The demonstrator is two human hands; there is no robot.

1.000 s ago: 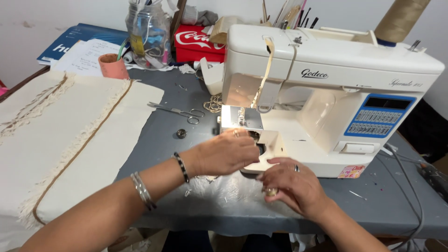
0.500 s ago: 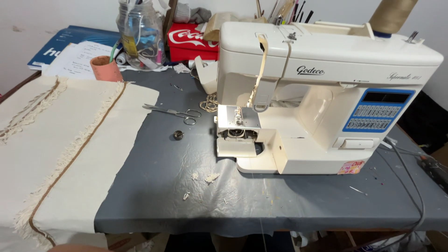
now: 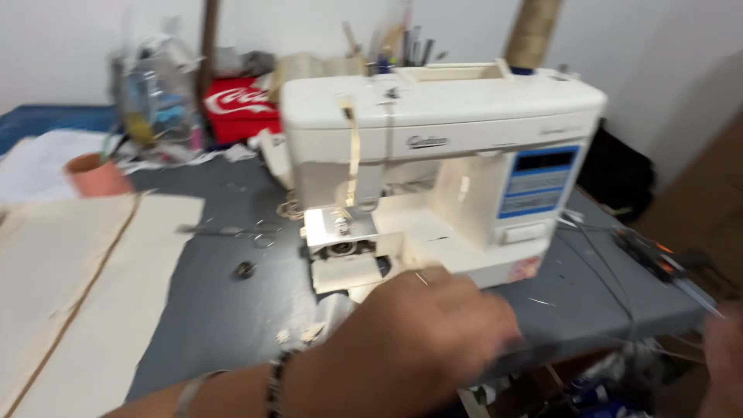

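Frame is motion-blurred, so fine detail is lost. Left hand (image 3: 418,340) reaches in from the near edge, back of the hand to the camera, blurred; fingers point toward the base of the cream sewing machine (image 3: 441,155), just near of its needle plate (image 3: 340,232). Can't tell whether that hand is open or closed, or whether it holds anything: the fingertips smear into the machine bed. Bracelets (image 3: 275,383) on the wrist, partly cut by the bottom edge. Right hand (image 3: 724,364) is only a blurred sliver at the near-right corner, mostly out of frame; state can't be told. Sewing machine sits centre of the grey table (image 3: 232,310), needle end to the left. Small pale scraps (image 3: 321,325) lie on the table near of the needle plate, partly hidden by the left hand. Cream fabric (image 3: 70,294) with a brown trim line covers the left of the table, cut by the frame edge. Scissors (image 3: 232,231) and a small dark round part (image 3: 246,269) lie between fabric and machine. Far left: terracotta cup (image 3: 97,174), red tin (image 3: 240,108), clutter too blurred to identify. Cables (image 3: 619,255) trail off the right.
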